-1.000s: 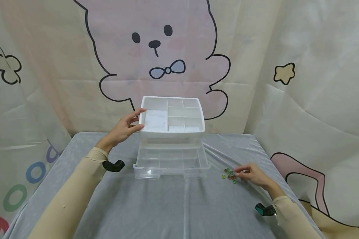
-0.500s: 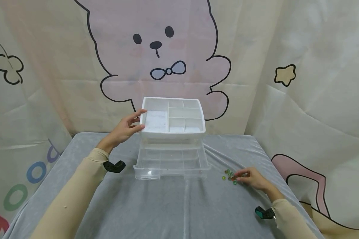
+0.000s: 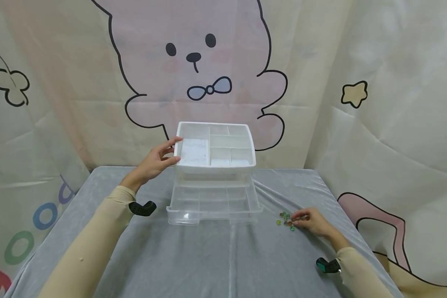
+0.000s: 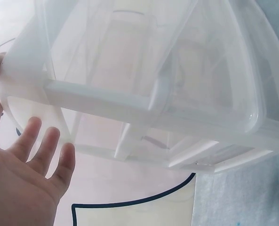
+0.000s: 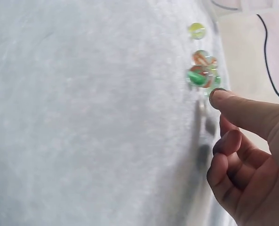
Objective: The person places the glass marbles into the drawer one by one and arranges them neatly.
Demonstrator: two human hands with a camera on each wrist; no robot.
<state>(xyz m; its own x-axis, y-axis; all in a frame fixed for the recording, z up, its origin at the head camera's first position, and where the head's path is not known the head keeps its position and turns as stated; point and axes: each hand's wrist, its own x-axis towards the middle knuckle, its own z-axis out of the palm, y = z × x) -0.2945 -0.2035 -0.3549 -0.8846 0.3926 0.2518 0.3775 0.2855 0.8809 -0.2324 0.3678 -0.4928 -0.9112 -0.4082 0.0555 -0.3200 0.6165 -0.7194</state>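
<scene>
Toward the back of the table stands a storage box with a white divided tray (image 3: 195, 151) on top and a clear compartmented drawer (image 3: 214, 216) extending below it. My left hand (image 3: 152, 161) holds the tray's left side with thumb and forefinger. In the left wrist view, the other fingers (image 4: 64, 160) are loosely bent beside the box. At the right, my right hand (image 3: 316, 223) is at a small group of glass marbles (image 3: 286, 223). In the right wrist view, its thumb tip reaches a green marble (image 5: 198, 77) cluster. The forefinger's contact is hidden, so any grip is unclear.
A grey cloth (image 3: 208, 260) covers the table. Behind it hangs a curtain (image 3: 301, 33) printed with a bear. A single yellow-green marble (image 5: 196, 31) lies apart from the others. Each wrist wears a dark strapped device (image 3: 142, 207).
My right hand has shifted slightly down over the marbles, its thumb and forefinger now spread a little around them. The left hand and the storage box stay in place.
</scene>
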